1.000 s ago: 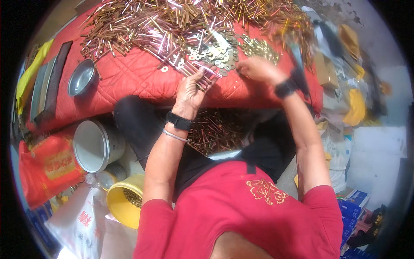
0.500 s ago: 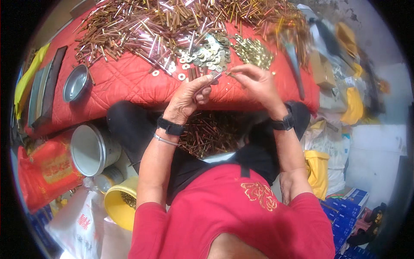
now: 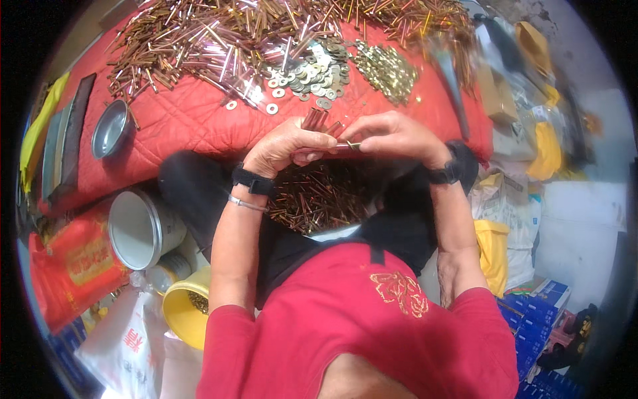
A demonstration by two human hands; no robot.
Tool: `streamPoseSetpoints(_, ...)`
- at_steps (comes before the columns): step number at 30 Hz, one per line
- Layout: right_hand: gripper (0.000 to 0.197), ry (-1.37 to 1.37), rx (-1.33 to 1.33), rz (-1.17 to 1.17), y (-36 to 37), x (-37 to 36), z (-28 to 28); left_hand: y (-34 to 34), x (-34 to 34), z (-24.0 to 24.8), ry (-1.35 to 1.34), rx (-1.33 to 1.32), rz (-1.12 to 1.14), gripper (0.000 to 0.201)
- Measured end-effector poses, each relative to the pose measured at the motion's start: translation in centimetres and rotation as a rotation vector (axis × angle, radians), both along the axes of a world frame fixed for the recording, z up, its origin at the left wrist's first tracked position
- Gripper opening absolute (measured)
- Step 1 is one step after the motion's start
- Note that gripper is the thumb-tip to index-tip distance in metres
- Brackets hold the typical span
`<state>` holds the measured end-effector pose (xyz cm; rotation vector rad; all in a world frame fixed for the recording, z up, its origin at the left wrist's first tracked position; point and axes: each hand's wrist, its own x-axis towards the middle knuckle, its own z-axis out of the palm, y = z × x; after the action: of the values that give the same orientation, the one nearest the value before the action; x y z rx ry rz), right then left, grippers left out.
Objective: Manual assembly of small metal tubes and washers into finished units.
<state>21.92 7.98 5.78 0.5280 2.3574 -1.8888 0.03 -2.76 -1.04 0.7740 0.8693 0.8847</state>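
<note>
My left hand [image 3: 287, 145] is closed around several slim copper-coloured metal rods [image 3: 315, 119], their ends sticking up past the thumb. One more rod [image 3: 343, 147] lies sideways from its grip toward the right. At that rod's end, my right hand [image 3: 402, 141] is closed with thumb and fingertips pinching a small brass-coloured piece [image 3: 352, 145]; its shape is partly hidden by the fingers. Beyond the hands, a pile of flat metal washers [image 3: 316, 74] and a heap of small brass-coloured pieces [image 3: 385, 70] lie on the red quilted cover [image 3: 199, 130].
A big heap of copper-coloured rods [image 3: 199, 43] covers the far side. More rods [image 3: 316, 203] fill a container between my legs. A metal bowl [image 3: 111, 130], a grey-white bucket [image 3: 136, 229] and a yellow bucket [image 3: 186, 322] stand left. Blue boxes [image 3: 531, 326] are at lower right.
Both hands have drawn nearer to my body and come together. The brass-coloured piece in my right hand, earlier apart from the rods, is now at one rod's end.
</note>
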Motion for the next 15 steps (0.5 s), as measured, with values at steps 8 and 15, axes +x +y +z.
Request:
streamPoseSetpoints(8,0.02,0.202,-0.124,-0.507,-2.3,-0.8,-4.4,1.4,0.7,-2.3,-0.782,-0.098,0.477,0.055)
streamPoseSetpoints(15,0.016,0.381,-0.034,-0.686,-4.0,-5.5,-6.7,2.4,0.6,-5.1,-0.951,-0.031,0.814,0.014)
